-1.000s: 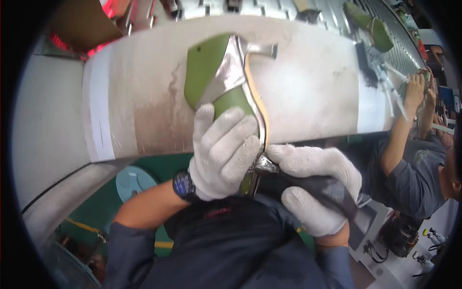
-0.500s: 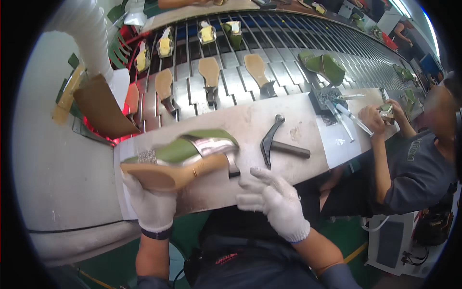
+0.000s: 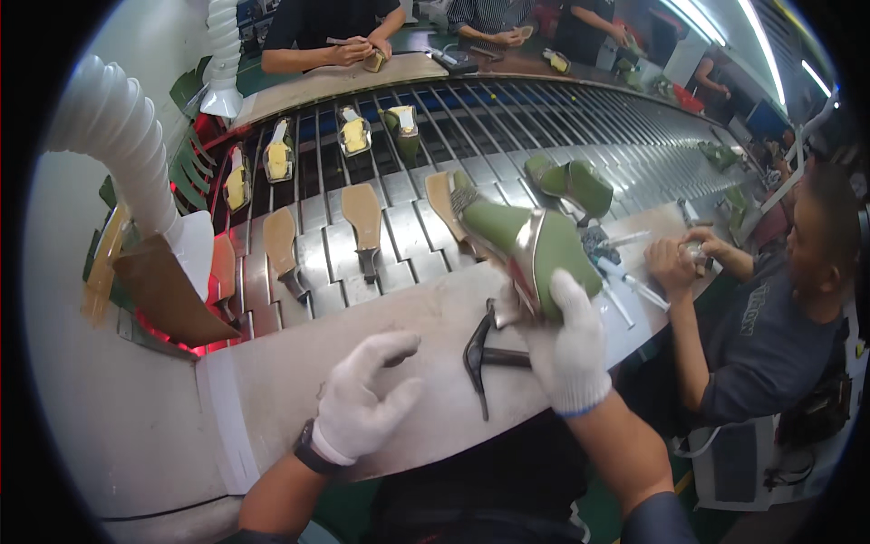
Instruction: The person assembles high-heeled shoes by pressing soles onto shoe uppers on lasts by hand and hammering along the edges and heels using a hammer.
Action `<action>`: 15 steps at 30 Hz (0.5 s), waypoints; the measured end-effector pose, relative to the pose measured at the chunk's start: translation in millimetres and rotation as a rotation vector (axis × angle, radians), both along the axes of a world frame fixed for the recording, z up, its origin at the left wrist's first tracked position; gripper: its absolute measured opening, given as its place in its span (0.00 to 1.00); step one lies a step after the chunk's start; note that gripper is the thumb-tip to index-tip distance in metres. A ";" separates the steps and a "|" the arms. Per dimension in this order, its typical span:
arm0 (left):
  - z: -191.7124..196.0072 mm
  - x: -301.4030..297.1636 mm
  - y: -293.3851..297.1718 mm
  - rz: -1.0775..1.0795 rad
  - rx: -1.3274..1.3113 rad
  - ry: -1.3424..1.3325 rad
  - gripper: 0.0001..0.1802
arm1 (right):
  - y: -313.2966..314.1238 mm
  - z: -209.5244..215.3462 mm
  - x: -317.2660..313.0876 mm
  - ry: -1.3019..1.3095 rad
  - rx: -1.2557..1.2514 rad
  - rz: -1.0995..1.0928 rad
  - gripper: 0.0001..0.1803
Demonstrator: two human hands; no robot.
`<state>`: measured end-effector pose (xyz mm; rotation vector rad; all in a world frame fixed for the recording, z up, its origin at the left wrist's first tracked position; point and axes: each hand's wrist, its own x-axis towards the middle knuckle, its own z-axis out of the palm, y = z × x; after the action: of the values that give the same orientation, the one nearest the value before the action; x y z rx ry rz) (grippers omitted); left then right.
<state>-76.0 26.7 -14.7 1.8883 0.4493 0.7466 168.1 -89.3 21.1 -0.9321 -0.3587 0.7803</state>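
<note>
My right hand (image 3: 576,349), in a white glove, grips a green shoe (image 3: 560,249) with a silver strap and holds it up over the right part of the worktop. The shoe's toe points up and to the far left; my palm and part of the shoe hide its underside. My left hand (image 3: 367,399), gloved too, hovers above the worktop (image 3: 281,390) with fingers apart and nothing in them. Between the hands a dark hammer (image 3: 476,363) lies on the worktop, its handle end partly behind my right hand.
Tan soles with heels (image 3: 362,218) lie on the metal slat conveyor (image 3: 399,213), with yellow-filled shoe parts (image 3: 279,159) beyond. Another green shoe (image 3: 580,186) stands farther right. Syringes (image 3: 639,286) lie beside a co-worker (image 3: 770,308) at right. A brown board (image 3: 168,286) and white duct (image 3: 122,136) stand left.
The shoe has passed from my left hand to my right, moved right and up, and turned from sole-side to upper-side view. My left hand is now free. The view has shifted.
</note>
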 end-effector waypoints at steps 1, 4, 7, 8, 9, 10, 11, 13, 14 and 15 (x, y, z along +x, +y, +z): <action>-5.3 2.1 2.9 0.019 0.224 0.080 0.26 | 27.4 1.4 21.9 -0.146 0.007 -0.059 0.23; -25.6 0.3 9.2 -0.081 0.483 0.137 0.26 | 103.2 1.0 82.3 -0.422 -0.261 -0.250 0.21; -24.4 5.8 14.6 -0.119 0.389 0.092 0.26 | 148.8 -26.0 155.8 -0.588 -0.539 -0.199 0.30; -24.3 4.7 12.9 -0.092 0.338 0.089 0.26 | 158.3 -41.2 153.4 -0.654 -0.720 -0.245 0.33; -22.7 3.8 14.0 -0.098 0.342 0.075 0.26 | 167.8 -54.3 151.0 -0.723 -0.890 -0.300 0.36; -24.4 1.2 17.6 -0.117 0.355 0.057 0.25 | 174.2 -68.5 156.4 -0.867 -0.895 -0.403 0.41; -26.0 2.1 18.6 -0.112 0.328 0.050 0.25 | 177.0 -73.8 168.6 -0.883 -0.974 -0.446 0.46; -29.3 -2.3 19.5 -0.125 0.339 0.036 0.23 | 178.5 -66.8 151.9 -0.767 -0.788 -0.267 0.48; -32.8 -6.0 19.1 -0.126 0.331 0.041 0.23 | 177.3 -64.5 135.5 -0.794 -0.833 -0.329 0.47; -35.7 -4.9 19.4 -0.118 0.340 0.028 0.23 | 174.0 -64.8 131.2 -0.792 -0.832 -0.339 0.47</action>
<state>-80.9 46.1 -50.3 2.2229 0.2347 0.7540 299.4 84.7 -43.7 -2.0344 -0.5504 0.1845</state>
